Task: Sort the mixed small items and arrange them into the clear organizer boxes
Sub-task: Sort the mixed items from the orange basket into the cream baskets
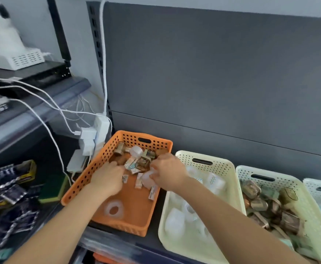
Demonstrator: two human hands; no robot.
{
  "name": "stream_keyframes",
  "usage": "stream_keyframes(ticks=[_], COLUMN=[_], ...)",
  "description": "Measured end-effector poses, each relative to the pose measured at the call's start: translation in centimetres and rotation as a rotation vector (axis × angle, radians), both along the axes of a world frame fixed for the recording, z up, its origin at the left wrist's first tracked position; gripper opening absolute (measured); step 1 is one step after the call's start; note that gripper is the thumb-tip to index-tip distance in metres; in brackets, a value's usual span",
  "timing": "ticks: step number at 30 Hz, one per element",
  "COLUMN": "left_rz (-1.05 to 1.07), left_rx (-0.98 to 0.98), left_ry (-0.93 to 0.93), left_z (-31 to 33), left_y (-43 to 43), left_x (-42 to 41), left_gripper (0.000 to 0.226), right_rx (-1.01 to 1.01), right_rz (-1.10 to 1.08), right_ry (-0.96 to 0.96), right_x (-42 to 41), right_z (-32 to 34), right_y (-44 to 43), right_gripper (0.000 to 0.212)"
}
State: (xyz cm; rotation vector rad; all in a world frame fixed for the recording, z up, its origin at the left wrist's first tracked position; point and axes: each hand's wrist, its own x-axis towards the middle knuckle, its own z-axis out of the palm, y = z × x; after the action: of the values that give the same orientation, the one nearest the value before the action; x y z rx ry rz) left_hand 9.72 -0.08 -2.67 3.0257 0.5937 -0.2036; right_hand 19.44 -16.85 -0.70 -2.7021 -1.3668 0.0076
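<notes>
hands [109, 177] curled in orange basket [136, 208], possibly gripping

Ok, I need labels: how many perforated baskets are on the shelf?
4, in a row: orange basket leftmost, cream basket beside it, pale green basket next, white basket cut off rightmost. More may be hidden.

Soft, even light from above fills the scene, fairly bright, with no hard shadows. The grey back panel [213, 73] is flatly lit, and the lower shelf [47, 149] at the left sits in dimness. Only faint shade lies under the left hand [108, 178] and right hand [167, 171] inside the orange basket [98, 164]. Both hands are smeared, their fingers indistinct. The dark packets [9, 197] and the white device [1, 31] are blurred, the device nearly washed out. Straight edges bow towards the frame's borders.
</notes>
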Motion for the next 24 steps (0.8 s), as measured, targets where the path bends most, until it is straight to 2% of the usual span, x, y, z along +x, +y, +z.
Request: stream_keyframes(ticks=[6,10,15,18,22,24], left_rz=[0.051,0.050,0.029,0.031,0.003,-0.022], left_rx=[-0.078,-0.135,-0.200,-0.229,-0.283,-0.317], left_ry=[-0.001,-0.022,-0.072,-0.154,-0.314,-0.397], left_z=[-2.3,-2.5,-2.2,-1.4,1.0,2.2], left_y=[2.3,3.1,3.6,3.4,2.3,1.0], left_x=[-0.2,0.4,1.4,2.0,3.2,3.8], left_gripper=[0.049,0.054,0.050,0.050,0.024,0.028], right_rx=[-0.266,-0.228,-0.153,-0.018,0.318,0.468], right_rz=[-0.006,-0.024,-0.094,-0.155,-0.173,-0.206], right_ry=[-0.008,0.070,0.117,0.167,0.140,0.121], right_x=[0.8,1.3,1.6,1.5,1.3,1.1], right_z=[-1.3,-1.6,-1.9,-2.3,-1.5,-0.5], right_y=[4.8,6.4,7.4,7.2,5.4,3.5], right_gripper=[0.044,0.049,0.053,0.052,0.051,0.046])
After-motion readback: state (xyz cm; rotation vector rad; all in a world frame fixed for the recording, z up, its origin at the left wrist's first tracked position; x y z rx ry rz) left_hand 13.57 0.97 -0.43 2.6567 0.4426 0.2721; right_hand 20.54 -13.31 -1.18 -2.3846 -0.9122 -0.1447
